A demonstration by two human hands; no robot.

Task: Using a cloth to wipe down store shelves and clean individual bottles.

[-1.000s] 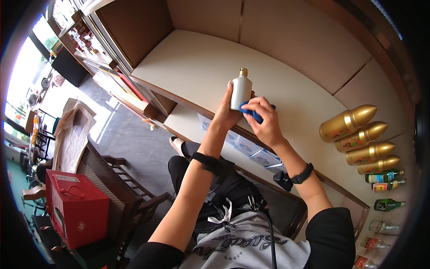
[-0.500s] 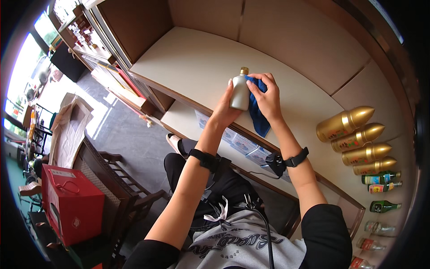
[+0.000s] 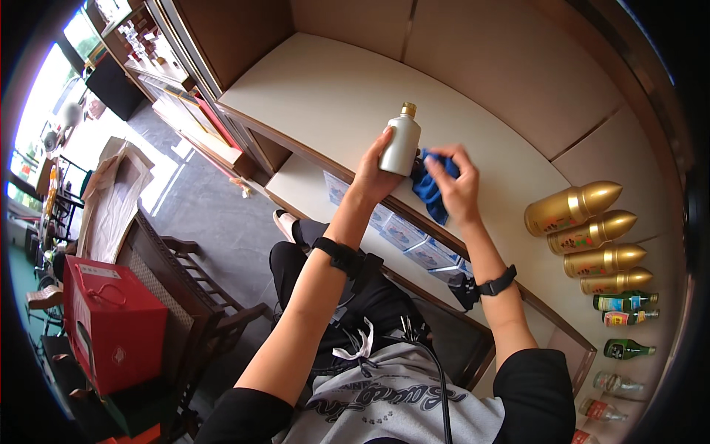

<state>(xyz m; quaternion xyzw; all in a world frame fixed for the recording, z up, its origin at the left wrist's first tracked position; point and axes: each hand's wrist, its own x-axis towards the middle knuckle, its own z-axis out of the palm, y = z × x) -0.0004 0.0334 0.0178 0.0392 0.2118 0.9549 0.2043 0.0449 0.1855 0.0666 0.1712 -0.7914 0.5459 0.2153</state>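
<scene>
My left hand (image 3: 376,172) is wrapped round a pearly white bottle (image 3: 402,146) with a gold cap, lifted over the front part of the cream shelf (image 3: 325,85) and tilted slightly. To the bottle's right, my right hand (image 3: 458,181) pinches a bunched blue cloth (image 3: 429,191), whose lower end hangs down by the shelf's front edge. The right fingertips are a little blurred. The cloth is close to the bottle's lower side; whether they touch I cannot tell.
Several gold bullet-shaped bottles (image 3: 573,207) stand in a row at the right, then small green bottles (image 3: 629,348) and clear ones (image 3: 617,382). Blue-and-white boxes (image 3: 403,233) sit on the shelf below. At left are a red box (image 3: 118,325) and a dark wooden chair (image 3: 214,325).
My right hand has drawn the cloth down and away from the bottle's upper side, bunching it. The bottle has shifted slightly up and right in my left hand.
</scene>
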